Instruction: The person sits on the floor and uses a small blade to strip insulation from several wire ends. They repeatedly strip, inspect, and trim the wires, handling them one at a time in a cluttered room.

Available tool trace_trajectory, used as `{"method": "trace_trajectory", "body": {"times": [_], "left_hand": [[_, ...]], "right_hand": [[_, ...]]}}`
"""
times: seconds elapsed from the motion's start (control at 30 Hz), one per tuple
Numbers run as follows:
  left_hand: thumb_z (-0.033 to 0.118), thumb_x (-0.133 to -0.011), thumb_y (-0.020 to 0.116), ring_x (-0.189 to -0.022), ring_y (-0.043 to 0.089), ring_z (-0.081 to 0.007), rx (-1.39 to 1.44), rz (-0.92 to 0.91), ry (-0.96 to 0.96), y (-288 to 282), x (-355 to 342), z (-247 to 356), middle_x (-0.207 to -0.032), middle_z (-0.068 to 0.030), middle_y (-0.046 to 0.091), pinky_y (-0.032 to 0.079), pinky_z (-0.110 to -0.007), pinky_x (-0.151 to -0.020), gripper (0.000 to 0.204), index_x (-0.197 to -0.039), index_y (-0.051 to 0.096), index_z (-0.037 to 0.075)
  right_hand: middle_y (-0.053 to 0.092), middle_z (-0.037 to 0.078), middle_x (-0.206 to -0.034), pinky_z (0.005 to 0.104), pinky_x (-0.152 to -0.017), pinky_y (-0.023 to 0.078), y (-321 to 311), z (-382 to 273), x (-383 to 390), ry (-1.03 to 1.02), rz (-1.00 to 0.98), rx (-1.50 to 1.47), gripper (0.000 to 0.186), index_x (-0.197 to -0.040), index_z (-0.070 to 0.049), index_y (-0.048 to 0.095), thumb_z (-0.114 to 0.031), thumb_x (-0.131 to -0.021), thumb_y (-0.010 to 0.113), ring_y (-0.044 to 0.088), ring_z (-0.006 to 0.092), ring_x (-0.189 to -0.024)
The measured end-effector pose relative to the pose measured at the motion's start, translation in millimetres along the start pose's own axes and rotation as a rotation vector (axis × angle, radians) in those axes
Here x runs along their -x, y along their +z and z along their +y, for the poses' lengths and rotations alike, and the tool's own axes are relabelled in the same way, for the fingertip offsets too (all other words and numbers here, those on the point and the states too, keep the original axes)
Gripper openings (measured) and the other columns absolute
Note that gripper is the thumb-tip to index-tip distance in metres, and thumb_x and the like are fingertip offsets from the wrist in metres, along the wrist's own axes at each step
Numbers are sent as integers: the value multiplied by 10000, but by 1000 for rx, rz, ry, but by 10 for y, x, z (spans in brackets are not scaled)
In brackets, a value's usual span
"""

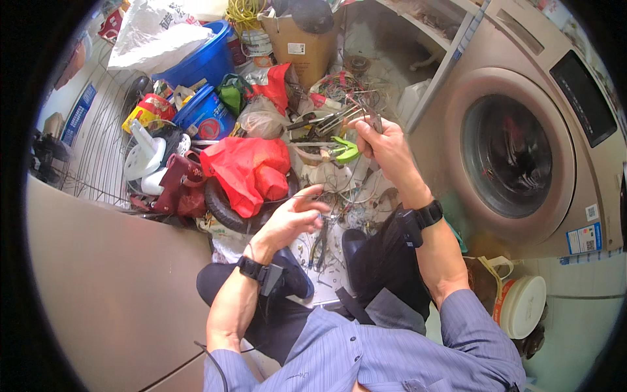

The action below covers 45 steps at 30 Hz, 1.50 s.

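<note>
My right hand (390,151) is raised above the cluttered floor, thumb and fingers pinched on a thin dark metal piece (374,120) whose kind I cannot make out. Lower and to the left, my left hand (292,221) hovers with fingers stretched apart, slightly blurred, holding nothing that I can see. Beyond it lies a bunched red plastic bag (251,168). A lime-green gripped tool (345,150) rests among tangled wires (353,186), just left of my right hand. Dark-handled pliers (320,248) lie on the floor between my feet.
A washing machine (450,189) stands at the right, near a lidded white bucket (524,306). Blue tubs (206,116), a cardboard box (304,49) and a wire rack (98,144) crowd the far left. A smooth beige panel (111,281) borders my left arm.
</note>
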<state>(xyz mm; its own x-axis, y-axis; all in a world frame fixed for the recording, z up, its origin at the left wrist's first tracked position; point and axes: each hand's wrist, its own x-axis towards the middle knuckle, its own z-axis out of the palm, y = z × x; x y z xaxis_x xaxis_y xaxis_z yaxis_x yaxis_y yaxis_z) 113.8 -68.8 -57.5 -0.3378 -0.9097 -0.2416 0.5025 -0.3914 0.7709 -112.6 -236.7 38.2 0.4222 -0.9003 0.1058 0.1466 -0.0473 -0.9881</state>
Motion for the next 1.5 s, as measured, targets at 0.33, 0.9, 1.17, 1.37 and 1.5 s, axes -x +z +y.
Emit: {"method": "trace_trajectory", "body": {"times": [0.33,0.9,1.17,1.37,1.5], "left_hand": [[181,-794,674,-889,732,-333,-1877,215,-347,-877,264,551,-900,-215,724,582,-428,-806,237,-974,790,80],[212,-1000,676,-802,706,-119,-126,350,141,-111,-204,535,-913,-69,772,508,-235,-721,196,-1088,727,45],[210,-993,682,-790,658,-80,-320,328,144,136,-83,549,-915,-56,767,490,-231,-725,239,-1125,739,19],[200,-1000,667,-810,687,-114,-266,357,158,161,-110,478,-927,-67,766,516,-257,-741,239,-1138,729,15],[187,-1015,635,-861,717,-173,-31,427,173,164,-146,404,-993,-95,758,547,-295,-770,246,-1182,701,19]], "right_hand": [[609,-32,-692,233,-574,434,-254,332,-90,-83,-15,458,158,-1072,-26,741,-129,-1006,642,530,50,-622],[694,79,-839,333,-701,539,533,639,199,-163,-541,443,138,-1010,-21,732,-129,-924,742,670,199,-777],[544,-70,-683,222,-521,333,640,588,150,508,-312,-152,227,-951,-76,733,-300,-983,715,451,26,-588],[588,-48,-712,214,-514,344,682,612,148,395,-197,-281,209,-1004,-43,739,-248,-984,708,466,31,-567],[613,-39,-739,213,-512,353,717,593,167,364,-121,-170,220,-1068,-27,745,-225,-999,678,465,29,-556]]}}
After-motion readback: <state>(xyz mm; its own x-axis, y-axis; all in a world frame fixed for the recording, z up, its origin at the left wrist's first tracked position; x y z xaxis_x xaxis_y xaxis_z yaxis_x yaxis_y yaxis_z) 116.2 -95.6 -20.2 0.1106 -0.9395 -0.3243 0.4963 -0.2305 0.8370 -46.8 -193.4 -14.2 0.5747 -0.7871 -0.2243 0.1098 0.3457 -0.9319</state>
